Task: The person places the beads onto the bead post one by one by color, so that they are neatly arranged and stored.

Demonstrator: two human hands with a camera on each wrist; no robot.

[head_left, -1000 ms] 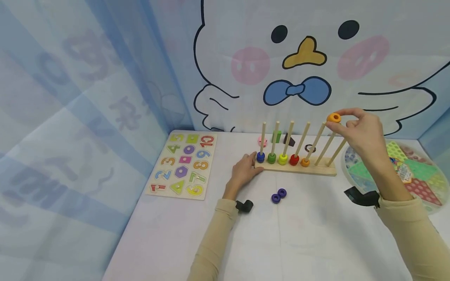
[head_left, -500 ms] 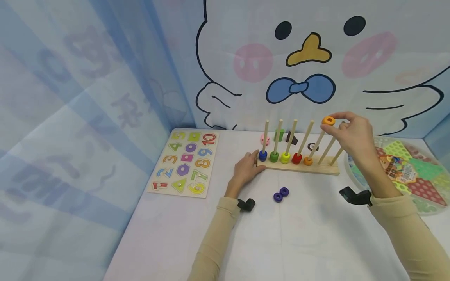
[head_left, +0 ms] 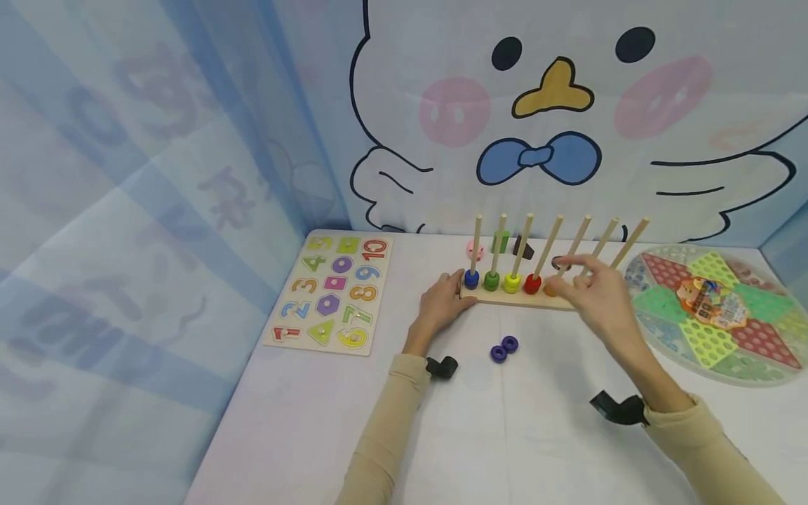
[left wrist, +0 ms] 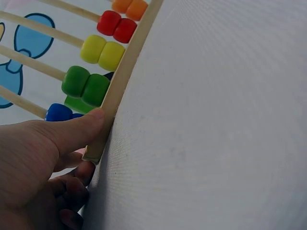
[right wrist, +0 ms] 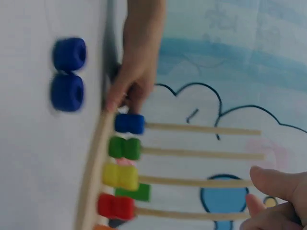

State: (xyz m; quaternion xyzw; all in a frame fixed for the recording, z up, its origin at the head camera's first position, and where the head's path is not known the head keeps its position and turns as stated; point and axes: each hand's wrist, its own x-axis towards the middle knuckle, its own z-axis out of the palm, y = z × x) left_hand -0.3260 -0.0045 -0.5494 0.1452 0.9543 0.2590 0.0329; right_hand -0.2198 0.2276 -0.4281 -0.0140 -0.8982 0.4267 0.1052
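Note:
My left hand (head_left: 438, 308) grips the left end of a wooden peg rack (head_left: 505, 297), thumb on the base in the left wrist view and fingers behind its end. Pairs of blue (right wrist: 129, 123), green (left wrist: 85, 86), yellow (left wrist: 102, 52) and red beads (left wrist: 116, 27) sit low on the first pegs. Two orange beads (left wrist: 130, 7) rest on the fifth peg, partly cut off there. My right hand (head_left: 602, 301) is beside that peg, thumb and index finger apart, covering part of the base. I see no bead held in it. Two purple beads (head_left: 503, 348) lie in front of the rack.
A number and shape puzzle board (head_left: 322, 301) lies left of the rack, and a round patterned game board (head_left: 656, 308) lies to the right. Small pieces, including a green block (head_left: 501, 242) and a dark one (head_left: 523, 247), lie behind the pegs. A printed curtain hangs behind.
My right hand has come down from the peg tops, where it held an orange bead, toward the rack's base. That bead is now on the fifth peg. The left hand keeps its hold.

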